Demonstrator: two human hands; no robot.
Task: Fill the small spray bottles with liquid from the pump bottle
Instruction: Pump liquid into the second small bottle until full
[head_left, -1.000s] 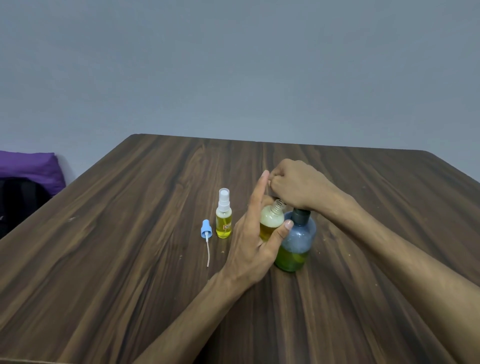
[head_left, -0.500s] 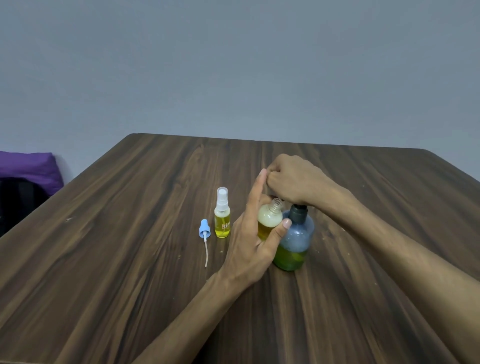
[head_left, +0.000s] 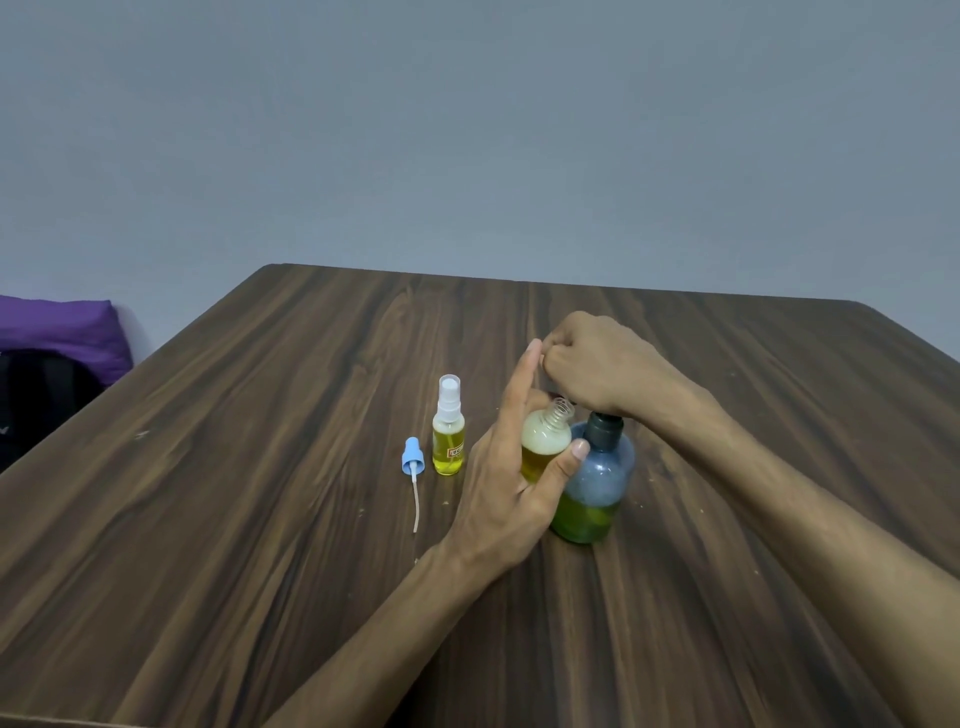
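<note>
Open bottle held at pump outlet, mid-worktop.

Left hand (head_left: 511, 483) grips the uncapped spray bottle (head_left: 544, 444) between thumb and fingers, index finger straight up; bottle partly filled yellow, tilted, touching the pump bottle (head_left: 597, 478). Right hand (head_left: 597, 366), fingers curled, rests on the pump head; its hold there is hidden. Capped bottle (head_left: 449, 428) and blue sprayer (head_left: 411, 460) sit just left, toward the worktop (head_left: 234, 493) centre.

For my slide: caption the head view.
Left hand holds open spray bottle while right hand presses pump bottle.
</note>
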